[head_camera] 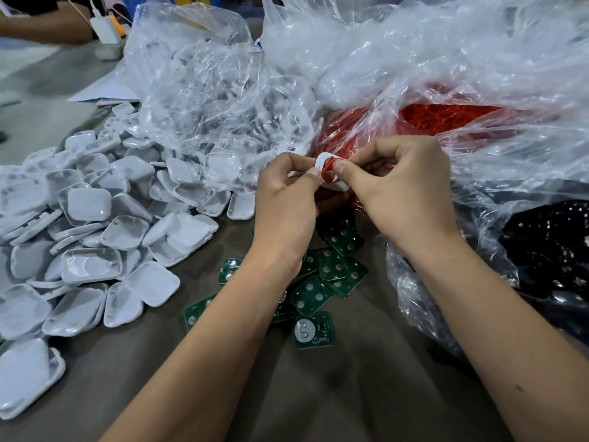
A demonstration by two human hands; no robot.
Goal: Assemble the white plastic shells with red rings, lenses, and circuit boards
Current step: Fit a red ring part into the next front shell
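Observation:
My left hand [287,199] and my right hand [398,186] meet in the middle of the view, both pinching one white plastic shell [322,161] that stands on edge. A red ring [330,165] lies against the shell's inner face under my right thumb. Behind my hands a clear bag holds a mass of red rings [446,118]. Several green circuit boards [322,282] lie on the table below my wrists. A heap of white shells [95,224] spreads over the left side.
A clear bag of more white shells [216,100] stands behind the heap. A bag of dark parts [554,244] lies at the right. Another person's arm [41,27] and a white charger [105,28] are at the far left.

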